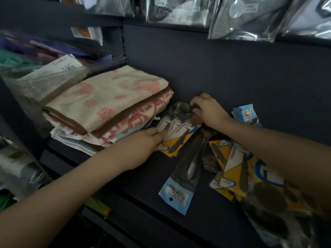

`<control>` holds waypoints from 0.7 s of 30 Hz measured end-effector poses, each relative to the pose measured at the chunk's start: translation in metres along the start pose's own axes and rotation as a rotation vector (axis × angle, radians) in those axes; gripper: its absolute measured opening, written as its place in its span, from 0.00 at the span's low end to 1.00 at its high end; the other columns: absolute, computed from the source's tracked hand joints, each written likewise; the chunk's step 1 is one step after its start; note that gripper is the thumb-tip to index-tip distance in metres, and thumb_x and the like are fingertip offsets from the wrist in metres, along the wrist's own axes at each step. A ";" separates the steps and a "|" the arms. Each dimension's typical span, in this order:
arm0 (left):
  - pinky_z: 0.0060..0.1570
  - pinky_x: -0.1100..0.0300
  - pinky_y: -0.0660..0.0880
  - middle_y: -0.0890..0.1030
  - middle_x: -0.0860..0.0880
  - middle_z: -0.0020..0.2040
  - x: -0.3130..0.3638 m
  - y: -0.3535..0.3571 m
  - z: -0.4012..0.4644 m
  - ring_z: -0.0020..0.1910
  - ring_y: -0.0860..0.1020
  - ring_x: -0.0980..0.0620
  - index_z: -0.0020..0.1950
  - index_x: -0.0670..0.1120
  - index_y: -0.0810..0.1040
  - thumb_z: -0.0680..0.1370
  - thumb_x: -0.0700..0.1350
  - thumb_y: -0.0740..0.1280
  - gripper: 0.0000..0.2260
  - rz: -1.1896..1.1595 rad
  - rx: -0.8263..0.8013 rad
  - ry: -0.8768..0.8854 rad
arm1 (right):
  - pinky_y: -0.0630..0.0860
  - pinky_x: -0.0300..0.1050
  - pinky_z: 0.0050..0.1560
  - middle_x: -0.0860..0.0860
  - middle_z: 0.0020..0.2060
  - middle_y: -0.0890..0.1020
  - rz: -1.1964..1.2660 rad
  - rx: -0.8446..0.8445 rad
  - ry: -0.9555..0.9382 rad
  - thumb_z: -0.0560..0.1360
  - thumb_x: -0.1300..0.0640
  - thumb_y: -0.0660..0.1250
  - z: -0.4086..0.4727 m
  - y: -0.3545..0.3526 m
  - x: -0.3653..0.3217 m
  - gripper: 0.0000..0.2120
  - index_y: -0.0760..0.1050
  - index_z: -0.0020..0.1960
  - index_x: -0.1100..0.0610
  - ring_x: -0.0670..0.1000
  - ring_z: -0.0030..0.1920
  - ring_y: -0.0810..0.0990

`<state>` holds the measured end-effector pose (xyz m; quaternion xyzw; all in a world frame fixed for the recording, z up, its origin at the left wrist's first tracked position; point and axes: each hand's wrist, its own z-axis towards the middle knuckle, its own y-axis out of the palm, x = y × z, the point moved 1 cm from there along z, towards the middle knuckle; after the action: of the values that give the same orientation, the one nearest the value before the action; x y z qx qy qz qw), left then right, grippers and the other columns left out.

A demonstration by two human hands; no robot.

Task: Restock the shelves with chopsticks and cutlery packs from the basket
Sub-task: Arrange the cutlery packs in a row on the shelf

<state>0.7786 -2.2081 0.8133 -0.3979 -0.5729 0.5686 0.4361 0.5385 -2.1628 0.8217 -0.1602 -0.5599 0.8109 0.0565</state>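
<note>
Reaching into a dark navy metal shelf [125, 178], a person has both bare hands on a yellow-and-white cardboard-backed pack of metal spoons [176, 133] lying near the shelf's back panel at about 12 o'clock from the shelf centre. Left hand [143, 145] pinches the pack's lower-left card edge between thumb and fingers; right hand [208, 111], ring on one finger, is curled down over the pack's top end by the spoon bowls, grasping it. At 9 o'clock of the pack, just beside it, sits a folded stack of cream-and-pink patterned towels [107, 108], with clear-wrapped packets [52, 76] further at 10 o'clock. At 5 o'clock of the held pack lies a long clear sleeve with a light-blue barcode header holding a metal utensil [186, 169], its top tucked under the held pack. At 4 o'clock, under the right forearm, a loose pile of more yellow-backed cutlery packs [232, 169] overlaps, and a small light-blue cartoon-printed packet [245, 113] stands at 3 o'clock against the back panel. Clear plastic bags of dark items [241, 18] hang along the top. Basket not visible.
</note>
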 end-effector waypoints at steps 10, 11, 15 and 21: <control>0.70 0.66 0.56 0.54 0.50 0.77 -0.002 -0.001 0.002 0.73 0.60 0.53 0.75 0.46 0.55 0.79 0.35 0.54 0.24 0.032 -0.072 0.039 | 0.54 0.43 0.72 0.51 0.76 0.58 -0.138 -0.432 -0.375 0.78 0.67 0.54 -0.009 -0.004 -0.002 0.26 0.62 0.73 0.50 0.53 0.75 0.57; 0.69 0.67 0.54 0.54 0.50 0.77 -0.003 -0.001 0.003 0.73 0.59 0.54 0.75 0.47 0.55 0.79 0.34 0.54 0.25 0.027 -0.072 0.034 | 0.55 0.41 0.72 0.50 0.76 0.59 -0.107 -0.458 -0.364 0.79 0.67 0.54 -0.009 -0.006 -0.001 0.25 0.62 0.73 0.50 0.52 0.75 0.58; 0.69 0.70 0.51 0.56 0.50 0.76 -0.003 -0.001 0.003 0.74 0.59 0.56 0.74 0.48 0.57 0.78 0.32 0.55 0.26 -0.031 -0.071 0.042 | 0.54 0.42 0.73 0.49 0.76 0.58 -0.143 -0.517 -0.378 0.80 0.60 0.56 -0.014 -0.015 0.006 0.22 0.62 0.73 0.49 0.50 0.75 0.57; 0.70 0.63 0.59 0.58 0.50 0.76 -0.003 -0.002 0.002 0.72 0.62 0.53 0.75 0.50 0.57 0.77 0.31 0.56 0.28 -0.087 -0.059 0.004 | 0.58 0.42 0.71 0.50 0.73 0.65 -0.128 -0.410 -0.403 0.77 0.55 0.62 -0.022 -0.029 0.005 0.20 0.69 0.69 0.51 0.50 0.72 0.63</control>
<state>0.7780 -2.2112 0.8156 -0.3864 -0.6053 0.5312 0.4495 0.5388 -2.1311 0.8408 0.0318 -0.7209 0.6913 -0.0384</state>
